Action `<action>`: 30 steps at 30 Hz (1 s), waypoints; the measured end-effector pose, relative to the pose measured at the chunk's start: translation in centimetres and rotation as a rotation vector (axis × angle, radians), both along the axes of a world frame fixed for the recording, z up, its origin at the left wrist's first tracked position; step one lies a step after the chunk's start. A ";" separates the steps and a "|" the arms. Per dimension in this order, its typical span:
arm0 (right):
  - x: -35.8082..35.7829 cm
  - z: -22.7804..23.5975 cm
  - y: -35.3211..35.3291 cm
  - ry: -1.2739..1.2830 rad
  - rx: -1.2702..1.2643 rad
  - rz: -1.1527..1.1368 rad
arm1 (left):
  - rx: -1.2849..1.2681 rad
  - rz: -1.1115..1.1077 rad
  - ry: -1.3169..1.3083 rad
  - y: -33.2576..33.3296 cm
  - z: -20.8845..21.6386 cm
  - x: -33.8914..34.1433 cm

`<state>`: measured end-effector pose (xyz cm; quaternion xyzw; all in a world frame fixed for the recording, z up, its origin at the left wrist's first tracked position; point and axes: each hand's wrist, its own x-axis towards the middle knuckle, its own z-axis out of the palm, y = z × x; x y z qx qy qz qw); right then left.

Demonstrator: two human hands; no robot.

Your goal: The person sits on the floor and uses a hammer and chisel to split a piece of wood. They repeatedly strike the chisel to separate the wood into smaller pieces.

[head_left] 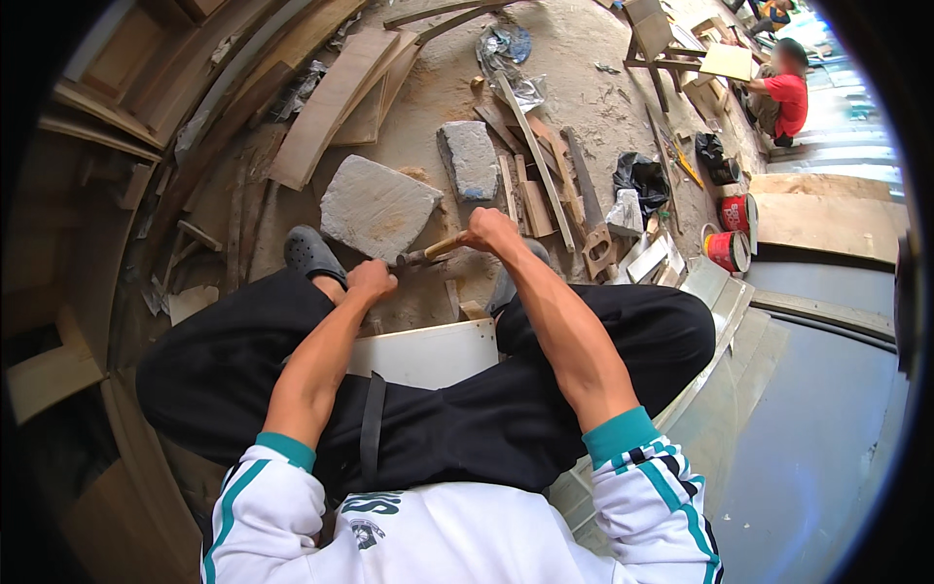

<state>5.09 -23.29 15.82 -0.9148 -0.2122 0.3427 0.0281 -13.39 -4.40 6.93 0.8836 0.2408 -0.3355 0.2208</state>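
My right hand (492, 232) is wrapped round the wooden handle of a hammer (443, 247), whose head lies to the left, close to my left hand. The fingers of my left hand (372, 280) are curled closed; whatever they hold, if anything, is hidden. Just beyond both hands rests a large grey stone slab (379, 206), with a smaller grey block (467, 161) to its right. Between my bent legs, on the near side of my hands, stands a white panel or drawer (433, 352).
A handsaw (587, 209) lies right of several wood strips. Long planks (336, 102) lean at the far left. Red paint cans (727, 250) and a black plastic bag (642, 177) stand at the right. A person in a red shirt (788, 102) sits at the far right.
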 end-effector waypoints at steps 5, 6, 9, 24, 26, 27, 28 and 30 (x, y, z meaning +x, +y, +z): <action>0.2 -0.9 -0.1 -0.004 -0.024 0.042 | -0.126 0.012 -0.527 -0.3 2.1 1.3; 0.1 -1.1 -0.1 -0.005 -0.026 0.048 | -0.146 -0.040 -0.638 -0.8 1.5 1.4; 0.5 -2.3 -0.9 0.031 -0.055 0.088 | -0.136 -0.244 -0.604 -2.7 0.1 2.2; -0.5 -1.7 -1.5 0.009 -0.014 0.085 | -0.162 -0.294 -1.171 -6.5 -2.5 5.8; -0.4 -1.1 -1.3 0.032 -0.030 0.050 | -0.398 -0.112 -0.837 -8.2 -2.5 7.4; -0.4 -1.1 -1.0 0.047 -0.038 0.035 | -0.508 -0.019 -0.662 -8.8 -2.6 8.0; -0.4 -0.5 -1.2 0.085 -0.087 0.021 | -0.461 0.055 -0.698 -9.7 -2.6 8.2; 0.6 -1.8 -2.0 0.133 -0.017 -0.030 | -0.438 0.084 -0.764 -10.4 -3.4 8.6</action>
